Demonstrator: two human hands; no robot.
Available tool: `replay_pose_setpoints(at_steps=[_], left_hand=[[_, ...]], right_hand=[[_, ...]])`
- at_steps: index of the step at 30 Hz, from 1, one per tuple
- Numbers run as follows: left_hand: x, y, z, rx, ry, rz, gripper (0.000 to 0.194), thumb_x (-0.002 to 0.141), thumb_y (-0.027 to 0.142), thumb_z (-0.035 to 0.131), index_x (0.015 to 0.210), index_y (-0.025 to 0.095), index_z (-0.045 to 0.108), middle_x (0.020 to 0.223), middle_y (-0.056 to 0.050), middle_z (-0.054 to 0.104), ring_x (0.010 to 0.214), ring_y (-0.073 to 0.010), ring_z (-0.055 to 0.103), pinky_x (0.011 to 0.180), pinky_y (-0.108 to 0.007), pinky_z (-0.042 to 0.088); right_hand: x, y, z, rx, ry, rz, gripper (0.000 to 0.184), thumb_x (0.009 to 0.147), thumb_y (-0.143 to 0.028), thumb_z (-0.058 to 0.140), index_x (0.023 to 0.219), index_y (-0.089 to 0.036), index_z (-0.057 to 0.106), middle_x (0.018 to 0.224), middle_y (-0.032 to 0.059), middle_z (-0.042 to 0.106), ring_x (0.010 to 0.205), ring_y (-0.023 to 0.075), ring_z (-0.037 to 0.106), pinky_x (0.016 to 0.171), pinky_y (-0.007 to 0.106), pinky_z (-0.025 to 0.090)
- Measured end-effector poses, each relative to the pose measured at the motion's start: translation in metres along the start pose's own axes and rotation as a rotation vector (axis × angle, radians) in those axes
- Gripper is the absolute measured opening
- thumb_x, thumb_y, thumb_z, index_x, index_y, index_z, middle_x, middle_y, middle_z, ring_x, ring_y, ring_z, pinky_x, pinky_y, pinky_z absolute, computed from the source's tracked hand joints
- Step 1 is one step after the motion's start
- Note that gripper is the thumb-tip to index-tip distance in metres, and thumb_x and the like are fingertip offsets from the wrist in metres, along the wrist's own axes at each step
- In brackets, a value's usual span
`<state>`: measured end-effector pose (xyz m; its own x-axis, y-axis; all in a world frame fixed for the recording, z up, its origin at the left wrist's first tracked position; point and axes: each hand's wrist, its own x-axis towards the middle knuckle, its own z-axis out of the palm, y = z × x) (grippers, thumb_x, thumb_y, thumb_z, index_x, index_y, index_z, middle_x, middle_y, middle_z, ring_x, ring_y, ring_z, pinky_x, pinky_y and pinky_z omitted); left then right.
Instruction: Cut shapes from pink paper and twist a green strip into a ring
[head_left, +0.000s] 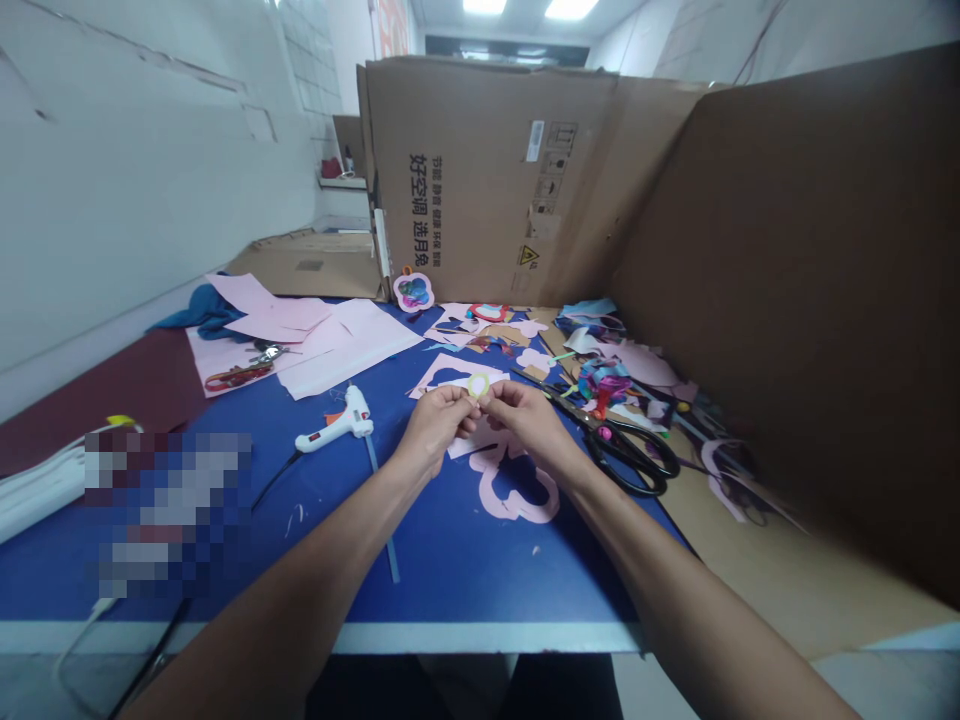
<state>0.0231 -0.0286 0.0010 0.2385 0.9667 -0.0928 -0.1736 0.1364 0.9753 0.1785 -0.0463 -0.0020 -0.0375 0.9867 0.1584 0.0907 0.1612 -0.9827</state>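
Note:
Both my hands meet over the middle of the blue table (pixel 450 560). My left hand (pixel 437 420) and my right hand (pixel 525 412) each pinch one side of a small yellow-green paper ring (pixel 478 385), held up between the fingertips. Under the hands lie pink paper offcuts (pixel 517 495) with flower-shaped holes. A white glue gun (pixel 337 428) rests on the table just left of my left hand. Large black scissors (pixel 626 450) lie to the right of my right hand.
Pink paper sheets (pixel 330 340) and red-handled scissors (pixel 236 376) lie at the back left. A pile of coloured scraps (pixel 607 365) fills the back right. Tall cardboard panels (pixel 495 180) wall the back and right. A clear glue stick (pixel 382 510) lies near the left forearm.

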Motion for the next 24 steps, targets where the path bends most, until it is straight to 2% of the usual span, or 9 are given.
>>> replay_pose_setpoints(at_steps=[4,8,15,19,24], left_hand=[[0.0006,-0.0009,0.0006,0.068,-0.011,0.009,0.012,0.078,0.020,0.070,0.070,0.019,0.061,0.062,0.001,0.063,0.049,-0.0075,0.051,0.049,-0.021,0.037],[-0.0007,-0.0023,0.0026,0.130,-0.052,0.011,0.011,0.080,0.023,0.070,0.073,0.019,0.063,0.060,0.002,0.062,0.047,-0.0079,0.051,0.048,-0.021,0.038],[-0.0038,0.0005,0.0063,0.189,-0.038,-0.025,0.017,0.080,0.018,0.069,0.069,0.020,0.057,0.056,0.003,0.059,0.045,-0.0078,0.050,0.047,-0.020,0.036],[-0.0045,0.0016,0.0064,0.191,-0.039,-0.046,0.014,0.080,0.016,0.068,0.070,0.020,0.058,0.055,0.003,0.060,0.044,-0.0081,0.050,0.046,-0.019,0.036],[-0.0052,0.0009,0.0067,0.219,-0.066,-0.091,0.015,0.079,0.012,0.066,0.070,0.020,0.057,0.055,0.003,0.060,0.043,-0.0081,0.050,0.046,-0.020,0.035]], right_hand=[[-0.0009,-0.0026,0.0002,0.022,-0.017,-0.024,0.031,0.083,-0.050,0.078,0.085,-0.021,0.069,0.074,-0.0006,0.065,0.065,0.0141,0.050,0.064,0.029,0.040],[-0.0020,-0.0033,-0.0011,0.020,-0.012,-0.058,0.032,0.083,-0.051,0.078,0.081,-0.021,0.067,0.072,-0.0011,0.064,0.066,0.0151,0.052,0.066,0.030,0.041],[-0.0029,-0.0055,-0.0021,-0.095,0.060,-0.068,0.027,0.085,-0.044,0.073,0.072,-0.021,0.066,0.067,-0.0008,0.062,0.064,0.0155,0.050,0.063,0.030,0.039],[-0.0031,-0.0083,-0.0016,-0.053,0.047,-0.073,0.024,0.085,-0.044,0.072,0.078,-0.021,0.068,0.072,-0.0007,0.063,0.066,0.0154,0.051,0.065,0.030,0.041],[-0.0032,-0.0056,-0.0028,-0.103,0.094,-0.067,0.024,0.085,-0.044,0.072,0.078,-0.022,0.069,0.070,-0.0004,0.062,0.062,0.0155,0.049,0.060,0.030,0.039]])
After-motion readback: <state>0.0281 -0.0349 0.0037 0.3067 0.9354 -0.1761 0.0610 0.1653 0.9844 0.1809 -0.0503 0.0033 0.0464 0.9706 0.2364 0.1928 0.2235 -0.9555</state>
